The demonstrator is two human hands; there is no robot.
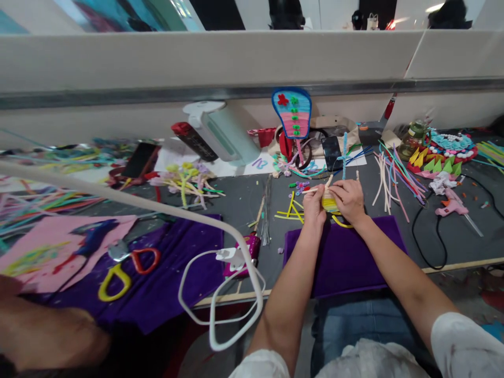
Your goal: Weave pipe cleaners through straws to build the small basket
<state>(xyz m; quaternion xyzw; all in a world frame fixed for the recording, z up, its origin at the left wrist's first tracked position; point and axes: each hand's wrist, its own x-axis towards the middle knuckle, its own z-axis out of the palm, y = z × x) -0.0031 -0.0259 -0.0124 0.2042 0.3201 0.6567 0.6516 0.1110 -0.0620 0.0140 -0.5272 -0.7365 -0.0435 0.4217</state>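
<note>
Both hands meet over a purple cloth (350, 257) at the table's front edge. Between them is a small yellow and cream piece of pipe-cleaner work (329, 201). My left hand (314, 203) pinches its left side, with a pale stick-like end poking out past the fingers. My right hand (349, 199) is closed on its right side, and its fingertips are near the top. A curved yellow pipe cleaner (342, 222) hangs below the right hand. Several cut yellow pipe cleaners (290, 212) lie left of my left hand, near small purple and green curls (301, 186).
A white cable (220, 226) arches across the left foreground. Scissors (122, 262) lie on the left cloth beside another person's arm (51, 331). A pink glue gun (452, 205) with a black cord rests at right. Behind stand a pale green kettle-like container (226, 134) and a decorated fan (292, 113).
</note>
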